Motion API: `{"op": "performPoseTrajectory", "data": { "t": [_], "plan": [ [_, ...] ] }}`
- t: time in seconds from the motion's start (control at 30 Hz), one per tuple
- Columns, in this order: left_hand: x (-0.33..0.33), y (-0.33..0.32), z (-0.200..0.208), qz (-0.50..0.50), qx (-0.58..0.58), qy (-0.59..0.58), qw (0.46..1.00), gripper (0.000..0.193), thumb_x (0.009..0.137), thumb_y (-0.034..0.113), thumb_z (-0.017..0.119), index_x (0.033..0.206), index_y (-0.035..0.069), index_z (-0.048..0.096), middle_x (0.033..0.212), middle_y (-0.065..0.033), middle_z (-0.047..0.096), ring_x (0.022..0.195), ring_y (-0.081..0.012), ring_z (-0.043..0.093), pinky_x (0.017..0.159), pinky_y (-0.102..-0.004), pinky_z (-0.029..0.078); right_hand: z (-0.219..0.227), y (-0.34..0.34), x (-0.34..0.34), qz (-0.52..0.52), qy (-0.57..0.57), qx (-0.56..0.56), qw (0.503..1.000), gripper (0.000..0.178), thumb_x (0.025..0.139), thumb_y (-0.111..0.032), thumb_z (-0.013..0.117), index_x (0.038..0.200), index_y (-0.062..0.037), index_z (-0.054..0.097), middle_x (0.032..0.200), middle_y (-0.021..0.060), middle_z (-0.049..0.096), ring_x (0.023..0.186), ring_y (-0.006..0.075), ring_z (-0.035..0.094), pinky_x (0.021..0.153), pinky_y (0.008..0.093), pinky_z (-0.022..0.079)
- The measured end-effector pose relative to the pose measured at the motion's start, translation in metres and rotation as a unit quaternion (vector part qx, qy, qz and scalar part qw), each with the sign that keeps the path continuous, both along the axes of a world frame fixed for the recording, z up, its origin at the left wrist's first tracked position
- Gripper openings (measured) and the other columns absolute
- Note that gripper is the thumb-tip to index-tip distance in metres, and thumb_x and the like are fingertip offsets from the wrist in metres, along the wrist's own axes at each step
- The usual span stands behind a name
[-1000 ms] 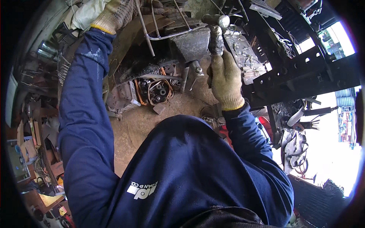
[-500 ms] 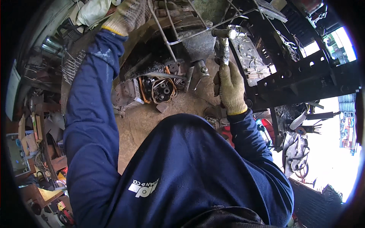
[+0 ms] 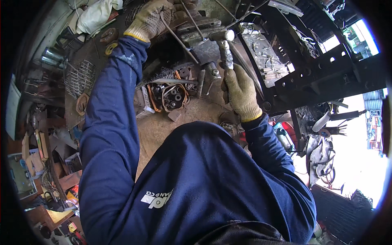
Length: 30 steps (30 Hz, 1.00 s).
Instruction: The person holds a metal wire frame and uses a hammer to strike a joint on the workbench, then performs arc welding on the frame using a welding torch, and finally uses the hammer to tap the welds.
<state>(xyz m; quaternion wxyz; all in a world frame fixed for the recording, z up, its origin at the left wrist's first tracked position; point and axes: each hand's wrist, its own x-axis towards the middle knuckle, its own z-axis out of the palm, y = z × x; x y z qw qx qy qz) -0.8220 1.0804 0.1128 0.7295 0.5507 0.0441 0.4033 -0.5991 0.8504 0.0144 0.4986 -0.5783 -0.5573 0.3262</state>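
My left hand (image 3: 151, 20), in a dotted cream work glove, is closed around part of a frame of thin metal rods (image 3: 179, 40) at the top of the view. The frame's bars spread over a bench vise (image 3: 206, 51), and its far part is cut off by the upper edge. In my right hand (image 3: 243, 92), gloved likewise, is a hammer (image 3: 226, 51) with a worn, whitish handle. Its head lies just right of the vise, close to the bars; whether it touches them I cannot tell.
Below the vise, an open machine part with gears (image 3: 174, 98) sits by a white plastic crate (image 3: 145, 102). A dark perforated steel beam (image 3: 318, 77) runs along the right. On the left stand a wire rack (image 3: 79, 77) and cluttered shelves. A tray of metal pieces (image 3: 267, 57) lies beyond the hammer.
My left hand has moved right and slightly down, and the rod frame has shifted and turned with it. The hammer in my right hand has come left, nearer the vise.
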Motion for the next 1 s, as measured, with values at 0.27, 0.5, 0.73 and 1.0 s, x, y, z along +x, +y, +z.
{"op": "performPoseTrajectory", "data": {
  "t": [0.27,0.5,0.73,1.0],
  "plan": [
    [0.008,0.014,-0.008,-0.007,0.011,-0.008,1.0,0.042,0.095,0.012,0.055,0.134,-0.002,0.052,0.123,-0.0212,0.065,0.117,-0.0382,0.062,0.106,-0.0534,0.049,0.015,0.007,-0.002,-0.034,-0.078,-0.022,0.996,0.035,0.101,-0.029,0.056,0.12,0.0008,0.061,0.086,0.0218,0.068,0.079,0.0357,0.069,0.071,0.0409,0.052],
    [0.002,0.036,-0.022,-0.083,0.011,-0.034,0.996,0.043,0.097,0.014,0.053,0.136,-0.004,0.049,0.126,-0.0237,0.063,0.117,-0.0399,0.062,0.105,-0.0517,0.049,0.035,0.009,-0.014,-0.065,-0.097,0.066,0.991,0.03,0.102,-0.024,0.055,0.118,0.0001,0.061,0.084,0.0234,0.067,0.077,0.0385,0.069,0.065,0.0416,0.052],
    [0.0,0.019,0.001,-0.086,-0.018,0.006,0.996,0.05,0.097,0.009,0.054,0.145,0.004,0.042,0.132,-0.0246,0.06,0.117,-0.0397,0.062,0.103,-0.0532,0.05,0.036,0.006,-0.012,-0.066,-0.059,0.03,0.996,0.028,0.102,-0.024,0.055,0.115,0.0006,0.06,0.086,0.0229,0.067,0.08,0.0379,0.069,0.069,0.0421,0.052],
    [0.006,-0.003,0.009,-0.046,0.028,-0.011,0.998,0.06,0.091,0.002,0.057,0.148,0.012,0.039,0.131,-0.0277,0.06,0.117,-0.0395,0.063,0.099,-0.0533,0.053,0.012,0.013,-0.002,-0.074,-0.107,-0.009,0.992,0.031,0.102,-0.026,0.054,0.116,0.001,0.06,0.09,0.0271,0.067,0.085,0.0433,0.068,0.072,0.0457,0.052]
  ]
}}
